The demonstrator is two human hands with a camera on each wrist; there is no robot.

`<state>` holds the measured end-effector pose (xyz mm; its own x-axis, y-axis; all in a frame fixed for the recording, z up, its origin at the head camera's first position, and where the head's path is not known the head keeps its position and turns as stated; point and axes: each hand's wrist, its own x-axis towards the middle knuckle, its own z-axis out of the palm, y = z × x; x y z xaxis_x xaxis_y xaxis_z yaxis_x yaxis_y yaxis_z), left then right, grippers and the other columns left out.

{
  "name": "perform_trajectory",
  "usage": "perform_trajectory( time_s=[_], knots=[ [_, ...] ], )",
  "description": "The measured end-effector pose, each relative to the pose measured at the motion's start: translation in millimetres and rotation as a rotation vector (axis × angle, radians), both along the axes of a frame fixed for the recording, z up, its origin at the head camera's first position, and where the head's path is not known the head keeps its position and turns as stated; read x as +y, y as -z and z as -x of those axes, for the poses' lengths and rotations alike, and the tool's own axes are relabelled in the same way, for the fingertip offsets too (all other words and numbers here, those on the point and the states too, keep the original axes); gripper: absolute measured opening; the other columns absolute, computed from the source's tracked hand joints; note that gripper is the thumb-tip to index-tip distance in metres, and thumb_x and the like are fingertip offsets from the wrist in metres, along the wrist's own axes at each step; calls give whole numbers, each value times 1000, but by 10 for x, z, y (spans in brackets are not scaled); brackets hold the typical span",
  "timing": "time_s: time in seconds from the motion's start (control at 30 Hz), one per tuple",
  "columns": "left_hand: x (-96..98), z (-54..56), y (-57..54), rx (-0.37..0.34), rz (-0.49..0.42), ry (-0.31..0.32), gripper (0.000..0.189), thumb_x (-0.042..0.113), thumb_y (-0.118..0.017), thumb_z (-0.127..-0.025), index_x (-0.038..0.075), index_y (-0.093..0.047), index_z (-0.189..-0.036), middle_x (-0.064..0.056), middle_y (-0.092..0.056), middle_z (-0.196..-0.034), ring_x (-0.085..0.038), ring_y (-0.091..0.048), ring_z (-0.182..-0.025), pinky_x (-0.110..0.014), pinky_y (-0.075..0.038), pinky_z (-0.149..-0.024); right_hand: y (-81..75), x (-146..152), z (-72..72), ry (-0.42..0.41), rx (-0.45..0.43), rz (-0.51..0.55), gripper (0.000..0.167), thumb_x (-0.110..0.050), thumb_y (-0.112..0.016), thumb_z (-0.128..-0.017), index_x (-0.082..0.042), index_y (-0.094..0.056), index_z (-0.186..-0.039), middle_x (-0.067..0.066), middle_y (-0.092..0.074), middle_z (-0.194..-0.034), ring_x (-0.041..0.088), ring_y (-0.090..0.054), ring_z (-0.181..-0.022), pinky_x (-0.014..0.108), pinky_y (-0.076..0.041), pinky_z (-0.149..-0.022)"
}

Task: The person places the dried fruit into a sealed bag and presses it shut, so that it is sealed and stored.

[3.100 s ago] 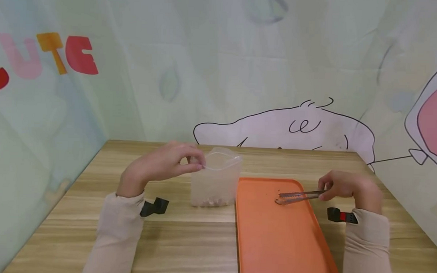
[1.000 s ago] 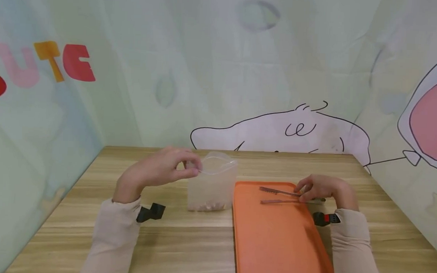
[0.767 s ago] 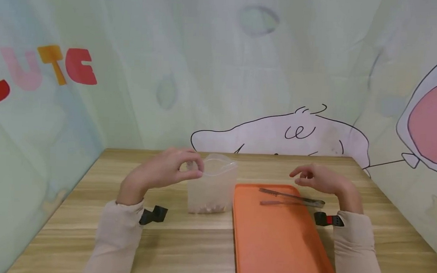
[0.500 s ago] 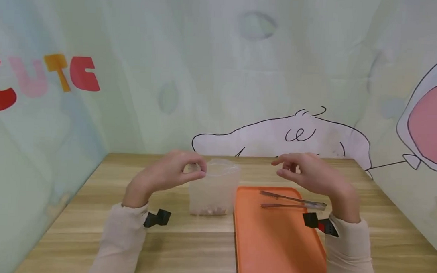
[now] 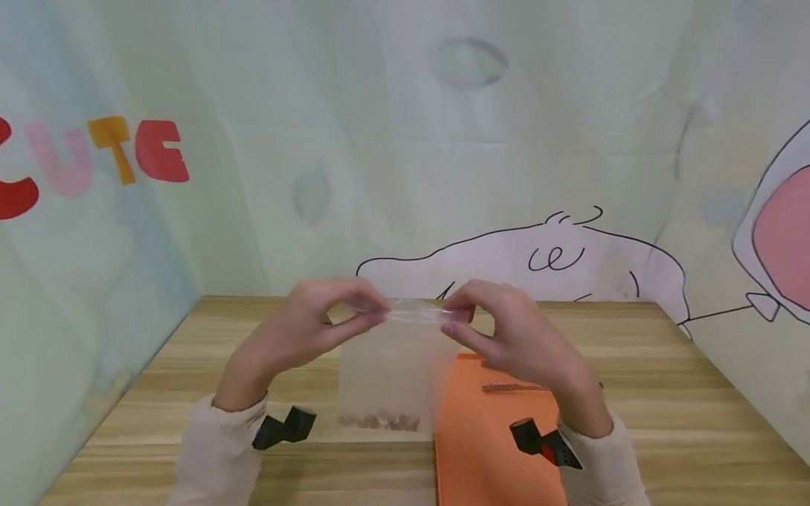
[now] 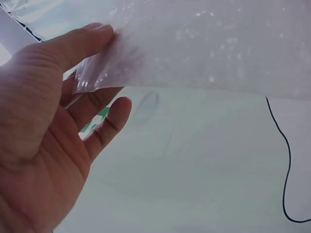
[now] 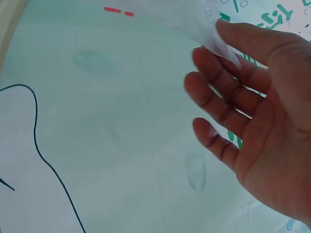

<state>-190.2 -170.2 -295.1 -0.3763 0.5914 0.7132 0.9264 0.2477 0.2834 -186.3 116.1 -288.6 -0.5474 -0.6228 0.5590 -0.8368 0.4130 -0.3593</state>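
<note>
A translucent zip bag (image 5: 390,372) hangs upright between both hands, with several small brownish pieces (image 5: 389,420) lying along its bottom. My left hand (image 5: 312,320) pinches the top left corner between thumb and fingers. At the top right corner my right hand (image 5: 509,335) pinches the bag in the same way. The bag's mouth (image 5: 414,313) is drawn nearly flat between them. In the left wrist view the thumb presses the plastic (image 6: 194,48) against the fingers. The right wrist view shows a corner of the plastic (image 7: 221,43) between thumb and forefinger.
An orange tray (image 5: 498,465) lies to the right, partly behind the bag and right forearm. Metal tongs (image 5: 514,388) rest across its far end, largely hidden by the right hand. A printed curtain (image 5: 314,168) stands behind the wooden table (image 5: 343,482).
My right hand has laid the tongs on the tray, let go, and moved left to grip the bag's right corner. The open bag mouth has been pulled nearly flat.
</note>
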Motion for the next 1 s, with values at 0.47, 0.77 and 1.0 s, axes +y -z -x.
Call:
perform_trajectory(
  time_s=[0.47, 0.77, 1.0],
  knots=[
    [189, -211, -103, 18, -17, 10, 25, -3, -72, -87, 7, -67, -109, 1, -72, -89, -6, -68, -77, -22, -53, -66, 5, -110, -85, -208, -14, 178, 17, 1, -67, -93, -15, -63, -89, -8, -61, -83, 12, -56, -77, 28, -47, -72],
    [289, -288, -117, -62, 74, 9, 2, 6, -69, -93, 8, -70, -93, 5, -70, -85, -3, -67, -79, -21, -55, -73, 3, -119, -98, -254, -16, 155, 18, 2, -66, -93, -14, -61, -88, -9, -59, -81, 10, -53, -74, 29, -44, -71],
    [303, -302, -110, -59, 91, -8, 4, 7, -68, -94, 9, -69, -91, 6, -70, -83, -3, -68, -80, -21, -55, -74, 6, -92, -83, -295, -70, 119, 17, 2, -65, -94, -15, -61, -91, -9, -58, -82, 10, -54, -72, 31, -42, -72]
  ],
)
